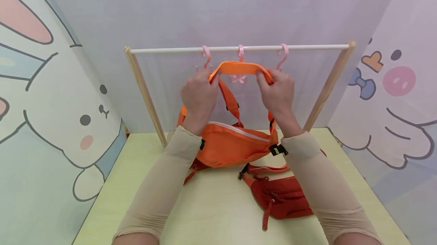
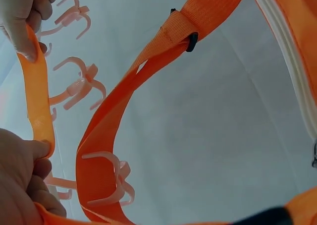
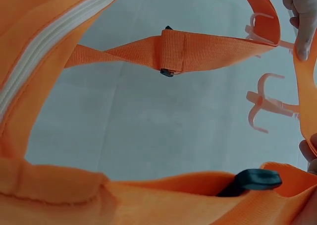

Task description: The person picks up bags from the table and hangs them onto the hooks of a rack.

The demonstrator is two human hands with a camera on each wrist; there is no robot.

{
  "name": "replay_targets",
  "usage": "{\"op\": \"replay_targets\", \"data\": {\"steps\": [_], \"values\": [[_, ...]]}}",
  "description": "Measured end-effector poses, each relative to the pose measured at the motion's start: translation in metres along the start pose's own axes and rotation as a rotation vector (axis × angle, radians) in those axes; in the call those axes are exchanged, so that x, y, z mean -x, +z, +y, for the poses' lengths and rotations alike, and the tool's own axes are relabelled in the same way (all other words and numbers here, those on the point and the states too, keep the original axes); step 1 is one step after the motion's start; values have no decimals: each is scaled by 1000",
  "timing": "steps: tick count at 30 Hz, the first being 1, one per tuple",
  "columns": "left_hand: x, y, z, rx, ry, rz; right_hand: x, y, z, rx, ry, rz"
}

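Observation:
An orange waist bag with a white zipper hangs below both hands, in front of the rack. My left hand pinches the left part of its orange strap. On the strap's right part, my right hand pinches with thumb and fingers. Between the hands the strap arches in front of the middle pink hook. In the left wrist view, a pink hook overlaps another length of strap; whether it bears the strap I cannot tell.
A white rod on wooden legs carries the left pink hook and right pink hook too. A dark red waist bag lies on the pale table, partly under my right forearm. More dark red fabric shows behind the orange bag.

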State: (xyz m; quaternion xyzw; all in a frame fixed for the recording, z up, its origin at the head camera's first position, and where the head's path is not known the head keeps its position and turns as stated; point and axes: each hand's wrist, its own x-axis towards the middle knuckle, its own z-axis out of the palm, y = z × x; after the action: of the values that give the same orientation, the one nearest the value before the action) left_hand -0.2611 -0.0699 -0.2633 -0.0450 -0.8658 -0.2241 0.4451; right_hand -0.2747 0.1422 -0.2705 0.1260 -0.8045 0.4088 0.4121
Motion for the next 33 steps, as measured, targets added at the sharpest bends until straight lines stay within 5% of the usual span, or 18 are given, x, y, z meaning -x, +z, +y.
{"op": "replay_targets", "data": {"steps": [18,33], "values": [[5,16,-4,-56,-7,-63,5,8,17,53,5,-34],[20,23,-13,33,-55,-90,13,16,29,64,8,-68]]}}
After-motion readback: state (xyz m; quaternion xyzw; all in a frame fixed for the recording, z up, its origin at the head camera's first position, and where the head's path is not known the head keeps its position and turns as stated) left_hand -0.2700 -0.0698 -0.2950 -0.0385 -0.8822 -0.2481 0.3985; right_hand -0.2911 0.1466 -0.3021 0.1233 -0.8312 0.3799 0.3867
